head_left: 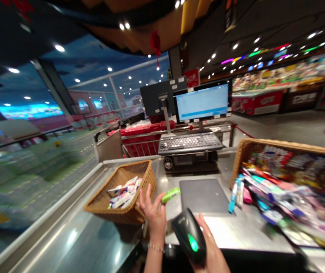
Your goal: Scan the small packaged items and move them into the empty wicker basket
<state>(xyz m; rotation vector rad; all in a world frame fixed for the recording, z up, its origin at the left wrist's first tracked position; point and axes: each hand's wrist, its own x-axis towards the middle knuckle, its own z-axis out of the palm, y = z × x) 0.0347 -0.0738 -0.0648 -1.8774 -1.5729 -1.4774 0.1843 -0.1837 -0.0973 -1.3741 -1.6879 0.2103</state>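
Note:
My left hand (152,212) is raised over the steel checkout counter (236,227) and pinches a small green packet (170,195) between thumb and fingertips, with the other fingers spread upward. It hovers just right of a wicker basket (122,178) that holds several small packets. My right hand (212,250) is wrapped round a black handheld barcode scanner (189,235) with a green light glowing on its back. The scanner's head points toward the green packet.
A dark scanner plate (203,195) lies in the counter. Behind it stand a keyboard (189,143) and a lit monitor (202,101). A large wicker tray (247,148) of colourful packets fills the right. Red shopping carts (139,140) stand beyond the counter.

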